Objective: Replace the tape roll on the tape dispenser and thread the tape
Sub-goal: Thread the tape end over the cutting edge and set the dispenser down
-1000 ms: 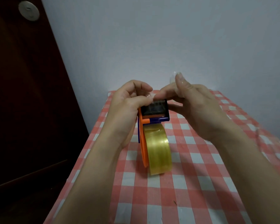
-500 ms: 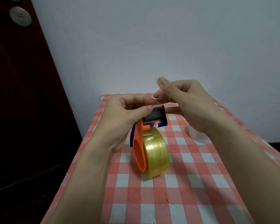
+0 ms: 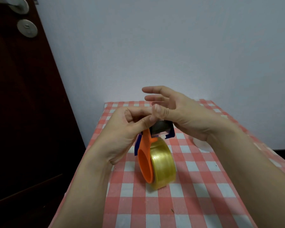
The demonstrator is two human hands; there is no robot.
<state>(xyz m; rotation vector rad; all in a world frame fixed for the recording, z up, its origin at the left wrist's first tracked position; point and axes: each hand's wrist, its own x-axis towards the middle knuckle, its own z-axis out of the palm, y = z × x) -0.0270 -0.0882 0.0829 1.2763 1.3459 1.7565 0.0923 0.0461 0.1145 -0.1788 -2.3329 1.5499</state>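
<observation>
**A:** Item one?

**B:** Orange plastic tape dispenser with blue trim and a dark cutter head, standing on edge on the red-and-white checked tabletop, near its middle. Mounted on its hub: one roll of clear yellowish packing tape. By that, the roll swap reads as done.

**B:** Item two: left hand, at the dispenser's upper left. Thumb and forefinger pressed together in a pinch at the top of the orange arm, right at the cutter head. Whether tape film sits inside that pinch, I cannot tell; it is too clear to see.

**A:** And the right?

**B:** Item three: right hand, behind and above the cutter head. Its fingers are spread and hold nothing; the thumb tip rests against the left hand's fingertips.

**A:** Step in hand?

**B:** Threading, in my judgement: getting the free end through the head.

**A:** Next move calls for?

**B:** Left hand steadying the frame, right hand taking the loose end squarely and drawing it flat over the cutter, no twist, no fold onto itself.

**A:** Sundries?

**B:** A pale rounded object on the tabletop, mostly hidden under the right wrist; not identifiable.
</observation>
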